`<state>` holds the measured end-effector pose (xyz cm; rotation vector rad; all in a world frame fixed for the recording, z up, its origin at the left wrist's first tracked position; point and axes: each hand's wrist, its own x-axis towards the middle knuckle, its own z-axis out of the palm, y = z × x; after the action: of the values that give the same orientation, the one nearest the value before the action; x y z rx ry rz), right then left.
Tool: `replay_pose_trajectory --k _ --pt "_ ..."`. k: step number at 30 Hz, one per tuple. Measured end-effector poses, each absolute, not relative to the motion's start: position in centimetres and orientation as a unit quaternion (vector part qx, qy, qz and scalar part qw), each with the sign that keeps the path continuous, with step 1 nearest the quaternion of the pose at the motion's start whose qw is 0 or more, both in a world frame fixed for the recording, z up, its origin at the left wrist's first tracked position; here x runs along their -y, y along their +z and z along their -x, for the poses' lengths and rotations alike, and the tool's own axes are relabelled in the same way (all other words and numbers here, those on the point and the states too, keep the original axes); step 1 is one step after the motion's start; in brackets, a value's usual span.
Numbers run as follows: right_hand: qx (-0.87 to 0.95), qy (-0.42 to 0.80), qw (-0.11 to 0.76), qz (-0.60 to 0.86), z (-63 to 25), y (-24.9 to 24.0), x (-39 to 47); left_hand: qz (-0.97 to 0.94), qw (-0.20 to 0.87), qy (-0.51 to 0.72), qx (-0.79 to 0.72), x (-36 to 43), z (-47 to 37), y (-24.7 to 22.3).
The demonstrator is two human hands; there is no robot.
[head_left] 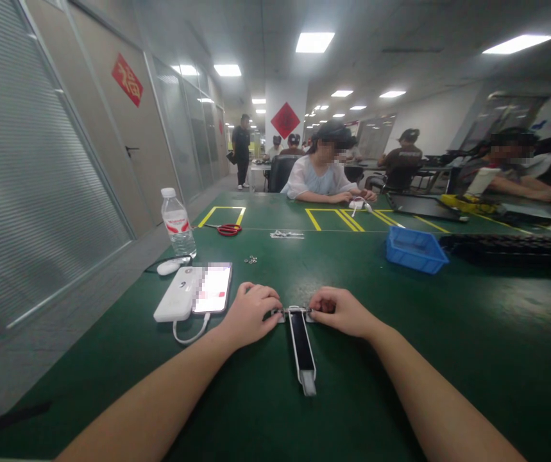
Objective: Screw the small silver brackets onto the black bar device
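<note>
On the green table in front of me lies a long narrow piece [303, 343], black on top with a white frame and a grey tab at its near end. A small metal crosspiece [296, 309] runs across its far end. My left hand [254, 314] is closed, thumb and fingers pinching the left end of that crosspiece. At the right end, my right hand [340, 311] pinches in the same way with its fingers curled. The fingertips hide the crosspiece's ends, so their exact shape cannot be made out.
Left of my hands are a phone [213, 289], a white power bank [176, 296] and a water bottle [178, 224]. Farther off lie red-handled scissors [228, 229], several tiny metal parts [251, 260] and a blue bin [414, 249]. A person [328, 170] sits across the table.
</note>
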<state>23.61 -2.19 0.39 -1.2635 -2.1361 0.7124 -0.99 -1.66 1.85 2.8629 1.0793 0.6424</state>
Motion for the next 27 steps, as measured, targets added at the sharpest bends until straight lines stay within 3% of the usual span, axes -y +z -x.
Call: replay_pose_trajectory --k 27 --pt "0.801 0.247 0.271 0.473 -22.88 1.12 2.63 -0.901 0.017 0.238 -0.361 1.58 0.66 1.10"
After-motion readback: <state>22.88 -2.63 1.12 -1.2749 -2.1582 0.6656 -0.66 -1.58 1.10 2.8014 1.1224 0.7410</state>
